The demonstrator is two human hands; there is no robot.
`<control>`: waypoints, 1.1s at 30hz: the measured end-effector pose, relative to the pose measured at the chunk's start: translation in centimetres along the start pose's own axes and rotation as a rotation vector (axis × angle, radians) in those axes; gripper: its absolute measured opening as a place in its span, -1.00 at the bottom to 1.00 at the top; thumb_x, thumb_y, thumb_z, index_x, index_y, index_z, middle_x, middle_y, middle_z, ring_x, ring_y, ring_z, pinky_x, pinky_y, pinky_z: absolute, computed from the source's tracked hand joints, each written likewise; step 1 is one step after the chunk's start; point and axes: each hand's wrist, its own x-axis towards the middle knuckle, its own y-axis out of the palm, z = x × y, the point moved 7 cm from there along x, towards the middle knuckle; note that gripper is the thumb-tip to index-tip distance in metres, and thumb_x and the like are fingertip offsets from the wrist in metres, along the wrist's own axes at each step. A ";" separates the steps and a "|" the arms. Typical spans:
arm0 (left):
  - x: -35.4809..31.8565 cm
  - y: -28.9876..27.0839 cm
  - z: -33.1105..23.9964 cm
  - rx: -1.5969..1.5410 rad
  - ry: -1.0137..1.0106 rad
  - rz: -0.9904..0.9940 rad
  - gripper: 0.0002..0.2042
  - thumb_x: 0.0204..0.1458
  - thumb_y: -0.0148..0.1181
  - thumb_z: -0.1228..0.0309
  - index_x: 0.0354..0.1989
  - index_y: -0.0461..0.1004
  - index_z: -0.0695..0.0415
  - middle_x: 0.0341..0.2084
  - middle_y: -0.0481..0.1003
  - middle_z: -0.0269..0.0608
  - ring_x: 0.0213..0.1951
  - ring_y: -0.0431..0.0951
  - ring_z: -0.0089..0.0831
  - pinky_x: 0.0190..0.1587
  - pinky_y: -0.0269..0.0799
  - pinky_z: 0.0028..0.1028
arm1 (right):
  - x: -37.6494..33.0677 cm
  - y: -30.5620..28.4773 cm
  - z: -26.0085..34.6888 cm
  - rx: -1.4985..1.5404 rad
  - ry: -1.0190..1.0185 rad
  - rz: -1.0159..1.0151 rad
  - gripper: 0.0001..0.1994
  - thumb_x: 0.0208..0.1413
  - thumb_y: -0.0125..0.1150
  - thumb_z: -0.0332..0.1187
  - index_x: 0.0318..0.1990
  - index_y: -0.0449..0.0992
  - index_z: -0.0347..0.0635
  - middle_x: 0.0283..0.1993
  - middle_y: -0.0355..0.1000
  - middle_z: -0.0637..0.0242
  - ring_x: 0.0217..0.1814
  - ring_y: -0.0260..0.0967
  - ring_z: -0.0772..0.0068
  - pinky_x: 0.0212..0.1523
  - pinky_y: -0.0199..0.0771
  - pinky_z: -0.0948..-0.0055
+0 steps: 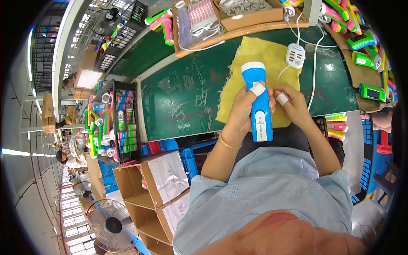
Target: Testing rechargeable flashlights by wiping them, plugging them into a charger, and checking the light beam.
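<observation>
A blue flashlight (260,111) with a white head rim and a pale panel on its handle is upright in my left hand (241,109), its head pointing away from me. My left thumb, with a white wrap on it, presses on the flashlight's front. Beside its right edge, the fingers of my right hand (293,104) are curled together; one finger is wrapped in white too. A thin white cable (281,73) runs down to these fingers from a white multi-port USB charger (295,56). The cable's end is hidden by the fingers. A yellow cloth (248,50) lies beneath both hands.
The green table (178,97) carries a wooden tray (263,26) of cables and small parts at the back. Colourful flashlights fill a black crate (114,127) at left and a cardboard-lined area (361,85) at right. Cardboard compartments (148,182) and a fan (112,225) stand lower left.
</observation>
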 end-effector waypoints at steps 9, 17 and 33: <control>0.1 1.4 1.6 -0.110 -0.081 0.020 -0.62 0.13 -0.07 0.14 -0.06 0.23 0.19 -0.44 0.36 -0.19 -0.55 0.37 -0.42 -0.48 0.33 -0.43 | -5.0 -2.0 3.9 -0.261 -0.294 -0.334 -0.81 -0.06 0.10 -0.59 -0.23 0.45 -0.22 -0.03 0.24 0.08 -0.04 0.28 0.16 -0.09 0.32 0.38; 1.1 6.0 8.6 0.029 -0.071 0.074 -0.76 0.15 -0.12 0.27 -0.27 0.22 0.24 -0.49 0.37 -0.13 -0.63 0.40 -0.40 -0.59 0.39 -0.47 | -11.6 -2.9 -0.1 0.469 0.060 -0.341 -0.61 0.09 0.10 -0.31 0.01 0.20 -0.31 -0.10 0.26 0.18 -0.08 0.28 0.44 -0.06 0.32 0.49; 0.8 11.4 17.3 0.496 -0.182 0.380 -0.75 -0.10 0.09 0.55 -0.25 0.20 0.20 -0.46 0.38 -0.19 -0.43 0.43 -0.47 -0.39 0.41 -0.50 | -19.7 -4.5 -5.3 0.764 0.445 -0.319 -0.40 0.08 0.07 -0.05 0.08 0.15 -0.40 -0.25 0.39 0.19 -0.31 0.42 0.48 -0.30 0.43 0.54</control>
